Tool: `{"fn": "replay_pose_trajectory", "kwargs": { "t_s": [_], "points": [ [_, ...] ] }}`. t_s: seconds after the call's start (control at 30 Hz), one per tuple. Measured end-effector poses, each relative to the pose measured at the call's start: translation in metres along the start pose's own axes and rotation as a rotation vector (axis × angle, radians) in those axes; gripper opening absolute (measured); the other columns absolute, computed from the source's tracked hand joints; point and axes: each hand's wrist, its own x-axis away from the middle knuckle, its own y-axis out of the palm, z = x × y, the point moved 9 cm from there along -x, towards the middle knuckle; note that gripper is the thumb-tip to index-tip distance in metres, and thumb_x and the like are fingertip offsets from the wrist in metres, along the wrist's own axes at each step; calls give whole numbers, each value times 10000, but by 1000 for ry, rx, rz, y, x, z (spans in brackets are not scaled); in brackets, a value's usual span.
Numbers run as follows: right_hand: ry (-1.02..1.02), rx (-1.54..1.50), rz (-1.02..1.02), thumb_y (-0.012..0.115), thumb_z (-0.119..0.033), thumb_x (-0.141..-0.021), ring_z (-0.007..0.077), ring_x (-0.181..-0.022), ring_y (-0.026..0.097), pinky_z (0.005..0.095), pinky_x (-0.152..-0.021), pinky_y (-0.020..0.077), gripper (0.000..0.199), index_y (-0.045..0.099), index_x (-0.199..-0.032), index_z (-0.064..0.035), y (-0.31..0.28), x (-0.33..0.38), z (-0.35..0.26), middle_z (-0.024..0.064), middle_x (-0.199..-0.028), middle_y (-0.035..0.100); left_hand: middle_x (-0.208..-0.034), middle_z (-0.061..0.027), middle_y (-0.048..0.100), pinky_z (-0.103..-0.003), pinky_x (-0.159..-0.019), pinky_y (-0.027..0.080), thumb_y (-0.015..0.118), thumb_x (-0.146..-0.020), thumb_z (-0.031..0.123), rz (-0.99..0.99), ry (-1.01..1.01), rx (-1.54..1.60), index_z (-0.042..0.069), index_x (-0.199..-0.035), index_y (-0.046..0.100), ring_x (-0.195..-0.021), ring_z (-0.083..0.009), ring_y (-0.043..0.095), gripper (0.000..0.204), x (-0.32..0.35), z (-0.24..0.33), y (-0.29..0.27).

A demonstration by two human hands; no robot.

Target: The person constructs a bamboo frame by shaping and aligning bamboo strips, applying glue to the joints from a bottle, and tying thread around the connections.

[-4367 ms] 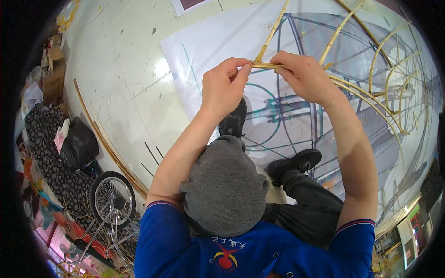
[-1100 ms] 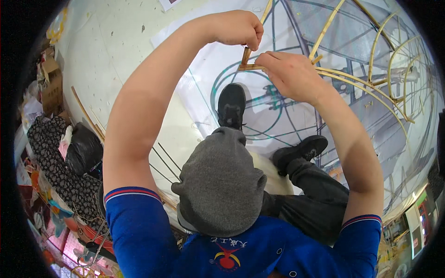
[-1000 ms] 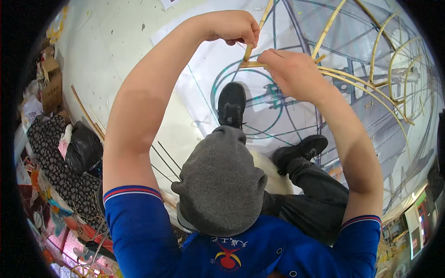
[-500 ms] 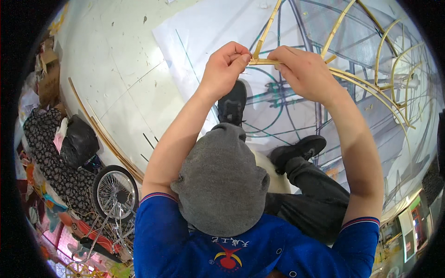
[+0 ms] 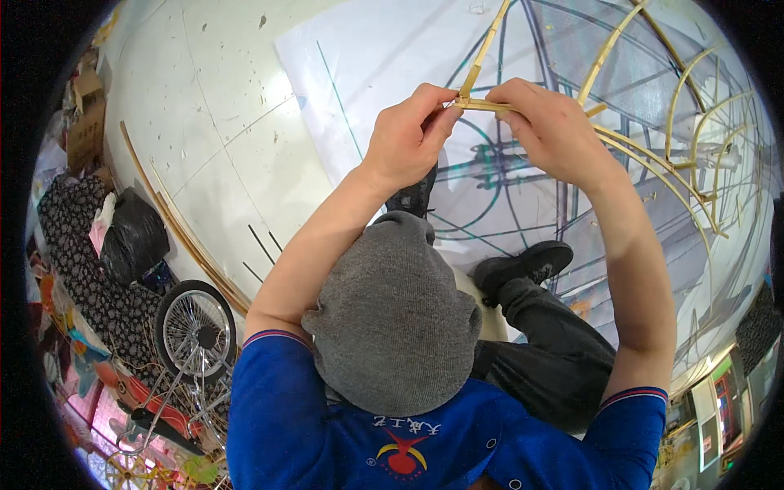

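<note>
Left hand [image 5: 408,143]: thumb and fingers pinched together on a thin pale bamboo strip [image 5: 482,104], at the point where it meets a second, longer bamboo slat [image 5: 482,57] running up and away. Right hand [image 5: 551,131]: fingers curled and closed over the same thin strip just beside the left hand; the fingertips of the two hands are near each other, with a short stretch of strip showing between them. Whether the right thumb presses the strip from below cannot be told.

The strip sits at the near edge of a curved bamboo frame [image 5: 653,163] of arched ribs, which spreads away to the right of the hands.

Surface: beneath the frame lies a large white paper sheet with blue-green drawn lines [image 5: 367,73], spread on a pale scuffed floor [image 5: 204,122]. Left of the sheet, loose long bamboo slats [image 5: 175,224] lie on the floor. Further left of these: a black plastic bag [image 5: 131,237] and a spoked bicycle wheel [image 5: 194,328].

The person wears a grey knit cap [image 5: 392,318], a blue shirt and black shoes [image 5: 523,265]; the shoes rest on the sheet below the hands.
</note>
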Motion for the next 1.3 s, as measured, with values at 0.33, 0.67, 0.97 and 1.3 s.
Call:
{"fn": "replay_pose_trajectory", "kwargs": {
  "t_s": [0.33,0.67,0.97,1.3],
  "points": [
    [-17,-18,-49,578,-41,-961,367,-860,659,437,-747,512,187,618,-1143,-36,-6,-4,-4,154,-940,678,-844,-108,739,-248,-639,521,675,-1008,113,34,28,-36,-3,-1140,635,-712,-102,666,180,-3,5,0],
    [-4,36,-11,652,-208,-962,363,-868,681,473,-723,541,177,636,-1100,-98,-6,-5,-5,117,-947,696,-822,-94,742,-248,-629,526,696,-995,119,67,22,-62,2,-1122,649,-693,-96,667,179,-3,8,-2],
    [-34,85,1,646,-198,-971,377,-857,672,479,-703,536,136,634,-1070,-105,-7,-9,-10,117,-931,686,-800,-68,735,-236,-609,521,719,-979,110,168,0,-27,10,-1113,643,-680,-87,661,184,1,7,-6],
    [-41,66,-25,633,-154,-961,407,-862,651,505,-713,513,137,612,-1081,-91,-6,-10,-11,150,-916,672,-763,-114,711,-288,-575,529,724,-944,41,227,308,-131,19,-1021,688,-633,-187,693,88,0,28,-6]
  ]
}}
